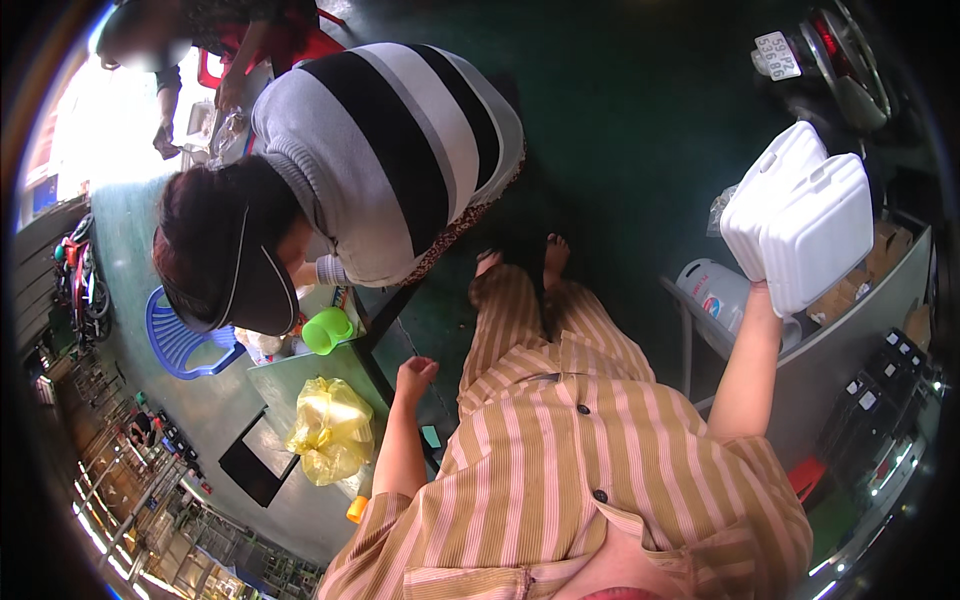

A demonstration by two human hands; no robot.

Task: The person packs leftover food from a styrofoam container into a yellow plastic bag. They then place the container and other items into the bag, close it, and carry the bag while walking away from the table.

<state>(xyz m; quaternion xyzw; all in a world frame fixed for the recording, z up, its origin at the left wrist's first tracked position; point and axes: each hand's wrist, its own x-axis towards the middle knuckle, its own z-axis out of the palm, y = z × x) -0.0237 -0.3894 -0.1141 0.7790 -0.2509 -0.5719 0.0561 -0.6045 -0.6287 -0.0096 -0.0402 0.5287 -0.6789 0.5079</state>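
Note:
My right hand (765, 300) is raised on the right side, gripping white foam food boxes (818, 235) from below; at least two are held together, tilted upright. Most of its fingers are hidden behind the boxes. My left hand (416, 378) hangs near the table edge with its fingers curled in, and no object shows in it. Closest to it on the table are a yellow plastic bag (332, 430), knotted and full, and a bright green cup (327, 330). An orange cup (357, 509) lies near my left elbow.
A person in a striped sweater and dark visor (385, 150) bends over the table's far end. Another person's arm (240, 75) works behind. A blue plastic chair (185, 335) stands left. Right are a gas cylinder (715, 290), a table with cardboard boxes (888, 250), and a motorbike (840, 65).

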